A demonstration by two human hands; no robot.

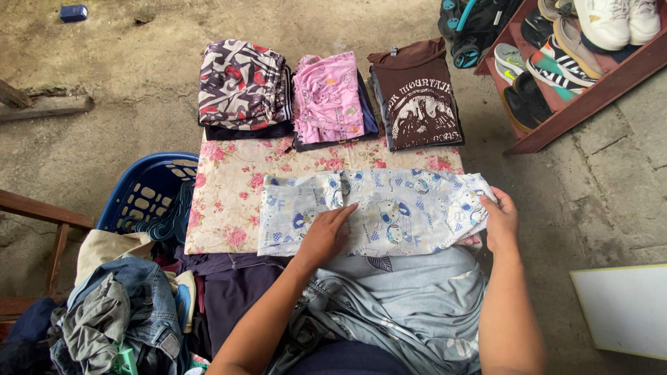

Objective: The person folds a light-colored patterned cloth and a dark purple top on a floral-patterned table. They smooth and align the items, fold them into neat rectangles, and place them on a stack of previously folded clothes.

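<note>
Cartoon-print garment [389, 208] on floral cloth [222, 201]; left hand [325, 236] flat, open, pressing middle; right hand [499, 222] grip pinches right edge. Risk: fold skews if cloth slides

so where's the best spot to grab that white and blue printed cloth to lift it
Probably by its two short ends. The white and blue printed cloth lies flat as a long band across the floral sheet. The right hand already pinches the right end; the left hand lies flat mid-cloth and could come in from the left side to take the left end.
</note>
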